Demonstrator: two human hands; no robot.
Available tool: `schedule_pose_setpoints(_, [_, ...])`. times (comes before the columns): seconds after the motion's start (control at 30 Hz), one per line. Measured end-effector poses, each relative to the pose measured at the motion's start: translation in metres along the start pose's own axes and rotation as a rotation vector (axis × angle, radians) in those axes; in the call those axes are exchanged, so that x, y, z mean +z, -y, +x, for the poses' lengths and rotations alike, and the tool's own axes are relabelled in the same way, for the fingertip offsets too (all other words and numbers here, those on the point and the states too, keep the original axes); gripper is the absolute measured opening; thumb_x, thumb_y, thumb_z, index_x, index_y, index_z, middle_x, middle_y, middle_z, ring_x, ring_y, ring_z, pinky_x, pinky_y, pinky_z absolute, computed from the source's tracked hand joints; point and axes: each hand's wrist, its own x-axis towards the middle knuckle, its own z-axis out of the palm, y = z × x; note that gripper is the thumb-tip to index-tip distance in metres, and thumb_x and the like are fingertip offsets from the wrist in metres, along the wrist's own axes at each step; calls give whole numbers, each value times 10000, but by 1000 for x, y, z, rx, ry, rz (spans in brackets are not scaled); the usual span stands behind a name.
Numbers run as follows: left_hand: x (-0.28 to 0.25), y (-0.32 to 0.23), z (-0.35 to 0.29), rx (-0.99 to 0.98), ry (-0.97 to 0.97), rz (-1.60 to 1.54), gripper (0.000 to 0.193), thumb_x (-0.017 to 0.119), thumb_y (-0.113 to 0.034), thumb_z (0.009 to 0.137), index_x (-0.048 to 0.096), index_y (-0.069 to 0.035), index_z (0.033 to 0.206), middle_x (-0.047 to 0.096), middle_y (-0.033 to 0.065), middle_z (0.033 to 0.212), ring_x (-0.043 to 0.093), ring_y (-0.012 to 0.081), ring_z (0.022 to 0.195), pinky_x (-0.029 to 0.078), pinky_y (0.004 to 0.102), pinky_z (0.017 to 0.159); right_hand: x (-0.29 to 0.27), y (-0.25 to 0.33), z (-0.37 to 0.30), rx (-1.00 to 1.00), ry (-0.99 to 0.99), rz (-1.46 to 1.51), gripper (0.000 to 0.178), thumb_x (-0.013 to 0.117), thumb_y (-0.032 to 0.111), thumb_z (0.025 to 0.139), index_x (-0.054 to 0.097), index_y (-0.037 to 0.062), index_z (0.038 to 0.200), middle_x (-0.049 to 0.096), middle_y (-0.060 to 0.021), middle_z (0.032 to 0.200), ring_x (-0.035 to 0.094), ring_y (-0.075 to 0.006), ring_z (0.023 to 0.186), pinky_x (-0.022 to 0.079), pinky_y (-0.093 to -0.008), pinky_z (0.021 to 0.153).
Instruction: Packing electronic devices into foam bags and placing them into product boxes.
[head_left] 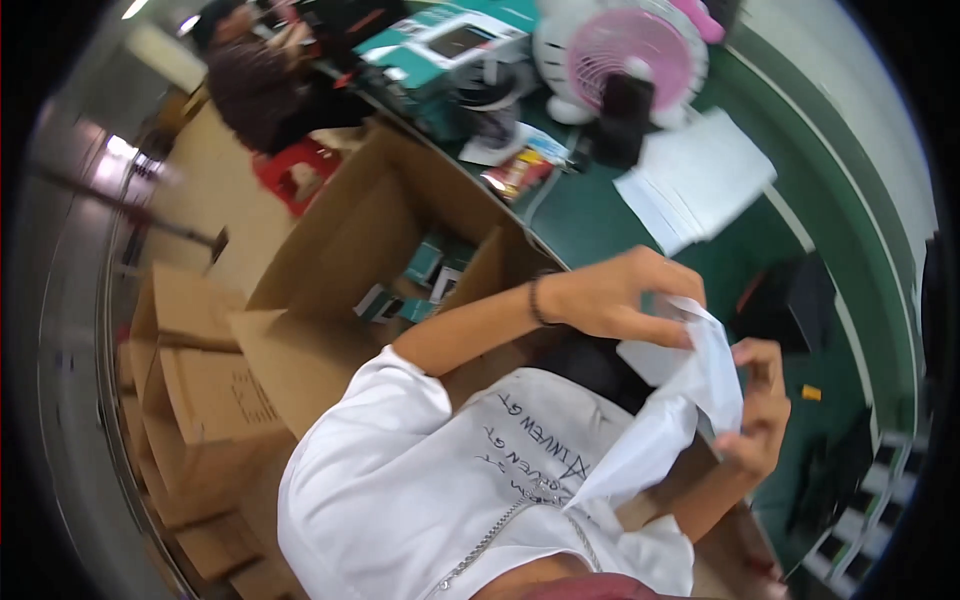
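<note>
In front of my chest I hold a thin, crumpled white sheet (640, 455); whether it is paper or plastic I cannot tell. My left hand (630, 295), with a dark beaded bracelet at the wrist, pinches its upper part between thumb and fingers. Curled around the sheet's right edge is my right hand (755, 410), its fingertips against the material. The lower end of the sheet hangs down in a point over my white shirt. Just beyond the hands is the green tabletop (570, 225), with a stack of white papers (700, 180) on it.
A large open carton (350, 235) with small teal-and-white boxes (425, 260) inside stands left of the table. More cartons (215, 395) sit farther left. A pink-and-white fan (630, 60), a teal box (450, 40) and a black box (785, 300) are on the table. Another person (265, 80) is at the far left.
</note>
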Motion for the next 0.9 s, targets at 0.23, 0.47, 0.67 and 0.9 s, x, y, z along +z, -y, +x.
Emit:
schedule_pose_setpoints(0.23, [-6, 22, 5, -238, -97, -472, 203, 718, -195, 991, 685, -1, 1041, 677, -6, 941, 583, 32, 869, 494, 234, 775, -24, -31, -33, 255, -283, 295, 564, 742, 583, 849, 412, 129, 791, 413, 42, 756, 408, -65, 730, 336, -235, 658])
schedule_pose_setpoints(0.47, [-12, 32, 38, -270, -90, -131, 252, 652, -276, 1027, 709, -31, 1026, 606, -43, 833, 515, 46, 768, 435, 234, 673, -46, -10, -33, 418, -429, -217, 459, 769, 483, 834, 569, 72, 869, 533, 16, 842, 510, -110, 801, 391, -245, 727])
schedule_pose_setpoints(0.67, [9, 49, 83, -328, -50, -225, 253, 617, -272, 1047, 688, -34, 995, 568, -85, 811, 418, -6, 702, 308, 186, 601, -68, -20, -33, 265, -735, 250, 193, 583, 233, 1036, 546, 90, 912, 532, 53, 822, 497, -27, 758, 411, -198, 681])
schedule_pose_setpoints(0.9, [37, 127, 188, -308, -242, -130, 281, 674, -302, 998, 726, -25, 1002, 585, -93, 805, 455, 5, 691, 337, 194, 587, -133, -90, 0, 373, -953, -48, 189, 636, 188, 1004, 701, 11, 1014, 703, 9, 964, 633, -90, 839, 511, -246, 744])
